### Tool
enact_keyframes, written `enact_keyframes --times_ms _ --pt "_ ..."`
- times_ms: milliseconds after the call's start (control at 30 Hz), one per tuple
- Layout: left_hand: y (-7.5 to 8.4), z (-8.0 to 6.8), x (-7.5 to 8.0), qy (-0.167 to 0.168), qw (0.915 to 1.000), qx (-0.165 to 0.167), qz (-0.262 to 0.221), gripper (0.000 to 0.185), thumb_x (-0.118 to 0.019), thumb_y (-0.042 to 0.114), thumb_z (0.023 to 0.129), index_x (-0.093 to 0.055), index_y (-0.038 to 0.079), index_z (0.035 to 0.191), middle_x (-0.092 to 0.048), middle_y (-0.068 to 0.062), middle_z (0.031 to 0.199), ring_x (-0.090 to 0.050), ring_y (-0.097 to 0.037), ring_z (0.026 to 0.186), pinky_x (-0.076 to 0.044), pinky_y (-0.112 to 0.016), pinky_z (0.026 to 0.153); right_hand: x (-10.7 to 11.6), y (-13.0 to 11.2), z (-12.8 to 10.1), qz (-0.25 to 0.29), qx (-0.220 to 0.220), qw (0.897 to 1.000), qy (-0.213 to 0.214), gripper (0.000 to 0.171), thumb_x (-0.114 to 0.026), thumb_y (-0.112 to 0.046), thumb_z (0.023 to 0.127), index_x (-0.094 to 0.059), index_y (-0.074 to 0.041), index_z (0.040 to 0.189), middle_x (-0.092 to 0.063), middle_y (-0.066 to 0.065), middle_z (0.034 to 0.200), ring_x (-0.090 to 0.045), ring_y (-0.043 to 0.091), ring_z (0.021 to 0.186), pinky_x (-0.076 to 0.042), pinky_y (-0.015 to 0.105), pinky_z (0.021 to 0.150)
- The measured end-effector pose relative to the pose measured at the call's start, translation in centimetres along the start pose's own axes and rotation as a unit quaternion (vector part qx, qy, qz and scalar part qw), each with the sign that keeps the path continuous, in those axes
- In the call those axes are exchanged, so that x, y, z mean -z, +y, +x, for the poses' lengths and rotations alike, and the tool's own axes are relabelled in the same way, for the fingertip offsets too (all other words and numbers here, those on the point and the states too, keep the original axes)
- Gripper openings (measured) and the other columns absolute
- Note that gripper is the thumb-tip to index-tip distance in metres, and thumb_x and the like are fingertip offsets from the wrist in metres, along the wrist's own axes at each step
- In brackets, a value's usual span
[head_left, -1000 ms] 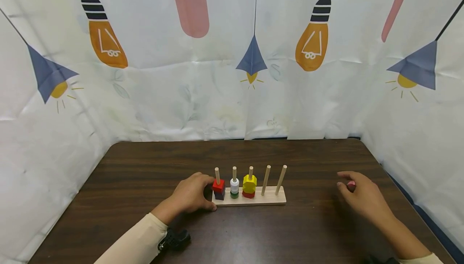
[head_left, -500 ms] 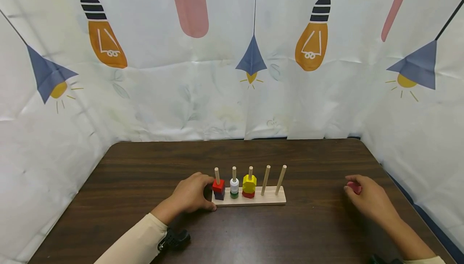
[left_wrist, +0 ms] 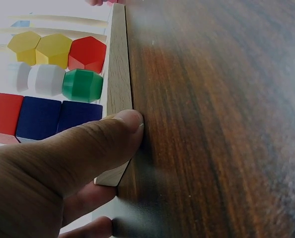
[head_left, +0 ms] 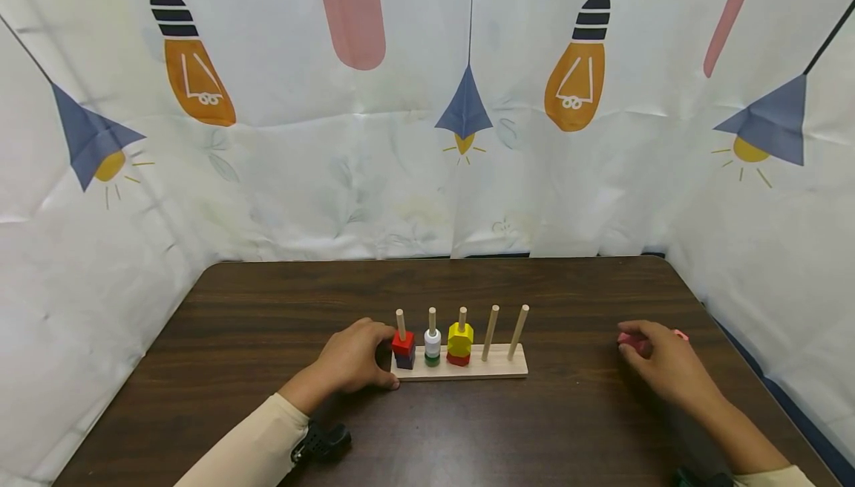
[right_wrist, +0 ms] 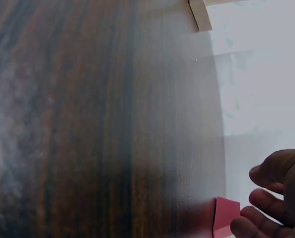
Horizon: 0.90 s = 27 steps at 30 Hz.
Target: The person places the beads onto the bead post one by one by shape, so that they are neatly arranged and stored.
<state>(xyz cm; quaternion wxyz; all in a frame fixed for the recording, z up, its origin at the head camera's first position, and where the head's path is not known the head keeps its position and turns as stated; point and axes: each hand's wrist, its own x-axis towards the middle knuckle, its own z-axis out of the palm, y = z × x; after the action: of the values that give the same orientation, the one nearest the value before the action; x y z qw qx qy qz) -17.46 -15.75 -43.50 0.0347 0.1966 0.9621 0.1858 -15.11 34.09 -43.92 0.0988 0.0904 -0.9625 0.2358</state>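
Note:
My left hand [head_left: 357, 357] grips the left end of a wooden peg board [head_left: 494, 372]; its thumb presses the front edge in the left wrist view. The leftmost peg carries a red cube [left_wrist: 4, 116] and two dark blue cubes [left_wrist: 38, 116]. Beside them are white beads [left_wrist: 45, 79] above a green bead [left_wrist: 83, 85], then yellow blocks [left_wrist: 54, 49] above a red one [left_wrist: 88, 53]. At the right, my right hand [head_left: 668, 364] is low over a pink block [right_wrist: 226, 215], fingertips right at it, thumb apart from it. Another bit of pink [head_left: 680, 335] shows behind that hand.
The board's two right pegs [head_left: 517, 332] are bare. Dark wooden tabletop [head_left: 534, 435] lies between the board and my right hand. A white printed cloth [head_left: 414, 190] hangs behind the table and at both sides.
My right hand shifted slightly right, then back left, and the pink between its fingers now shows farther left. A second pink bit has come into view behind it. My left hand and the board stay still.

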Motion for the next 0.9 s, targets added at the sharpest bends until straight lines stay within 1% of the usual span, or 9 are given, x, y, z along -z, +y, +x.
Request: enact_keyframes --times_ms 67,167,233,300,400,467,633,800,900 --pt "0.0 0.0 0.0 0.0 1.0 -0.002 0.001 0.066 -0.099 0.039 0.062 -0.073 0.016 0.119 -0.068 0.004 0.108 -0.06 -0.017 0.1 -0.053 -0.049 0.076 0.1 0.1 0.0 -0.004 -0.006 1.0 0.008 0.032 -0.075 -0.01 0.093 -0.068 0.003 0.122 -0.072 0.012 0.105 -0.065 0.022 0.083 -0.051 0.041 0.069" --pt "0.0 0.0 0.0 0.0 1.0 -0.004 0.002 0.065 -0.099 0.04 0.063 -0.073 0.016 0.118 -0.068 0.004 0.107 -0.059 -0.017 0.099 -0.053 -0.049 0.076 0.3 0.3 0.1 -0.013 -0.023 1.0 0.012 0.037 -0.076 -0.014 0.092 -0.067 0.004 0.122 -0.07 0.02 0.108 -0.063 0.024 0.077 -0.048 0.044 0.065" --pt "0.0 0.0 0.0 0.0 1.0 -0.002 0.003 0.065 -0.099 0.04 0.063 -0.073 0.016 0.118 -0.068 0.004 0.107 -0.059 -0.017 0.1 -0.053 -0.049 0.076 0.4 0.5 0.2 -0.021 -0.035 0.999 0.006 0.04 -0.077 -0.016 0.091 -0.066 0.006 0.122 -0.068 0.025 0.111 -0.064 0.032 0.08 -0.049 0.048 0.066" --pt "0.0 0.0 0.0 0.001 1.0 -0.001 0.004 0.066 -0.099 0.04 0.062 -0.073 0.016 0.118 -0.068 0.004 0.107 -0.06 -0.017 0.1 -0.053 -0.049 0.077 0.3 0.7 0.3 -0.024 -0.041 0.999 -0.007 0.041 -0.077 -0.014 0.089 -0.065 0.007 0.122 -0.069 0.026 0.111 -0.065 0.036 0.083 -0.05 0.052 0.069" --pt "0.0 0.0 0.0 0.002 1.0 0.0 0.006 0.066 -0.099 0.04 0.062 -0.073 0.016 0.118 -0.068 0.004 0.108 -0.06 -0.017 0.101 -0.053 -0.049 0.077 0.0 0.9 0.6 -0.022 -0.039 0.999 -0.022 0.038 -0.076 -0.011 0.089 -0.065 0.01 0.118 -0.071 0.024 0.105 -0.068 0.039 0.091 -0.051 0.058 0.076" --pt "0.0 0.0 0.0 0.002 1.0 0.001 0.007 0.067 -0.099 0.04 0.062 -0.073 0.016 0.119 -0.069 0.003 0.109 -0.06 -0.018 0.101 -0.053 -0.049 0.078 -0.2 0.8 0.8 -0.017 -0.034 0.999 -0.023 0.035 -0.077 -0.011 0.089 -0.066 0.009 0.115 -0.072 0.02 0.1 -0.068 0.034 0.086 -0.052 0.056 0.075" --pt "0.1 0.0 0.0 0.0 1.0 0.004 0.009 0.068 -0.099 0.04 0.062 -0.073 0.016 0.12 -0.069 0.003 0.11 -0.06 -0.018 0.102 -0.053 -0.05 0.078 -1.0 -0.3 1.4 -0.012 -0.012 1.0 -0.023 0.032 -0.079 -0.013 0.088 -0.069 0.004 0.114 -0.073 0.016 0.101 -0.067 0.028 0.085 -0.052 0.051 0.073" --pt "0.0 0.0 0.0 0.001 1.0 0.003 0.007 0.068 -0.099 0.04 0.062 -0.073 0.016 0.119 -0.069 0.004 0.109 -0.06 -0.017 0.102 -0.053 -0.049 0.078 -1.5 -2.4 2.4 0.011 -0.003 0.999 -0.043 0.035 -0.078 -0.01 0.088 -0.068 0.0 0.12 -0.072 0.015 0.108 -0.069 0.029 0.09 -0.054 0.05 0.073" --pt "0.0 0.0 0.0 0.002 1.0 0.0 0.007 0.067 -0.099 0.04 0.062 -0.073 0.016 0.119 -0.068 0.006 0.106 -0.059 -0.016 0.1 -0.053 -0.048 0.077 -1.6 -4.0 3.1 0.024 0.009 0.999 -0.044 0.035 -0.078 -0.01 0.088 -0.068 -0.003 0.121 -0.072 0.01 0.106 -0.069 0.025 0.088 -0.053 0.046 0.072"
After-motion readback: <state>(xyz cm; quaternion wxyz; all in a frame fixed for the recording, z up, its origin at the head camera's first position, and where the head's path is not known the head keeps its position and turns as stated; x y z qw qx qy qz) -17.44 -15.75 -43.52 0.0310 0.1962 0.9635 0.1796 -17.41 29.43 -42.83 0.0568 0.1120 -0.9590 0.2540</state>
